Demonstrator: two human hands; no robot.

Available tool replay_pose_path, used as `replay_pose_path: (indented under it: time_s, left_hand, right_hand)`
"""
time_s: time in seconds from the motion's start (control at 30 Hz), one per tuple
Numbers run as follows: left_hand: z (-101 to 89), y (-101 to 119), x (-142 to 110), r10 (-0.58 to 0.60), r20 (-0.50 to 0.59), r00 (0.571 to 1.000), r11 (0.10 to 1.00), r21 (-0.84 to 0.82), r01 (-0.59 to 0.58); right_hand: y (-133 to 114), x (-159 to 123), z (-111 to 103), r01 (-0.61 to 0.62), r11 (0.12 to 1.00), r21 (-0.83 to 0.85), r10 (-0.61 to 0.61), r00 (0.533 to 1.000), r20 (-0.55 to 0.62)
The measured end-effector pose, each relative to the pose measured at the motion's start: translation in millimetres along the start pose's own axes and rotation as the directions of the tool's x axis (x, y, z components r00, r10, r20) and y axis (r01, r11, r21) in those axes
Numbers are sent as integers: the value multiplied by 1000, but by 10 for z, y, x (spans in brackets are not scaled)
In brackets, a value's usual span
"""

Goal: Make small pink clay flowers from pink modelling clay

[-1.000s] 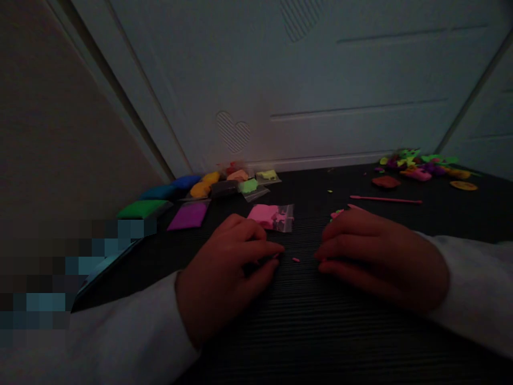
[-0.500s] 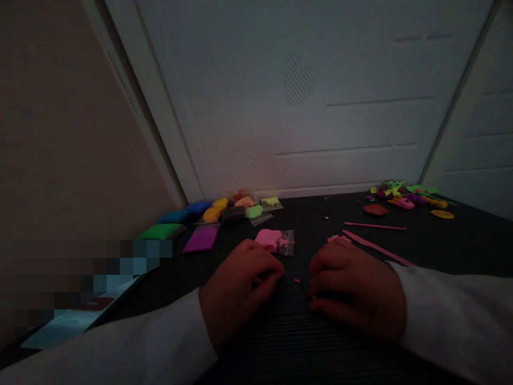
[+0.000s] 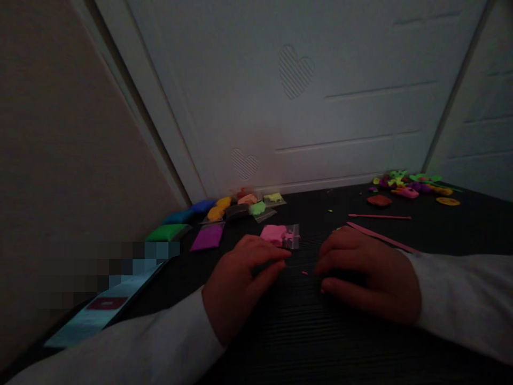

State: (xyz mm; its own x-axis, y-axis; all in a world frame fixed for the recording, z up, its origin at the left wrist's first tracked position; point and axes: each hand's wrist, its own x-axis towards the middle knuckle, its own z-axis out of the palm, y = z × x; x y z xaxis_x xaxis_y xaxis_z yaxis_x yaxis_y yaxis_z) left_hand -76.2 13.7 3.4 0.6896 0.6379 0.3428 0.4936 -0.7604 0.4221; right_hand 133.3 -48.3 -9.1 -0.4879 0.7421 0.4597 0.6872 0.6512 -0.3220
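On the dark table, my left hand (image 3: 246, 286) rests with thumb and forefinger a little apart, and I see nothing between them. Just beyond its knuckles lies a clear bag of pink clay (image 3: 273, 235). A tiny pink clay bit (image 3: 304, 273) sits on the tabletop between both hands. My right hand (image 3: 368, 275) has loosely bent fingers, with the thumb apart from them; its palm side is hidden. A small pink and green piece lies behind that hand's knuckles, almost covered. Past it are a pink clay knife (image 3: 380, 237) and a thin pink modelling stick (image 3: 380, 216).
Bags of coloured clay, such as purple (image 3: 207, 237) and green (image 3: 167, 232), line the left and back. A lit screen (image 3: 80, 326) stands at left. A brown clay piece (image 3: 379, 200) and bright shaped figures (image 3: 406, 191) are back right. A white panel (image 3: 256, 107) rises behind.
My left thumb and forefinger have parted. The right hand has shifted slightly right with its thumb farther from the fingers, now covering most of the pink and green piece. The view has tilted a little.
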Motion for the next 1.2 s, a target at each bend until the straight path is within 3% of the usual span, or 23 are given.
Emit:
replay_pose_path:
  time_s: [0.33,0.73,0.9,1.03,1.2]
  left_hand:
    - [-29,55,15,-157,51,986,986,-52,160]
    - [28,37,-38,-20,-3,1000,995,-93,20]
    - [21,56,-37,-34,-27,999,999,-38,33]
    - [15,12,-36,10,10,1000,999,-32,-10]
    - [11,18,-37,43,61,997,994,-103,-37]
  right_hand:
    - [27,30,-50,-31,995,94,37,997,-61]
    - [99,34,-28,-36,997,63,43,992,-122]
    - [96,41,-56,-42,998,38,45,993,-106]
    - [76,43,-68,-58,998,-6,57,996,-75]
    - [114,38,-26,-28,1000,0,28,993,-118]
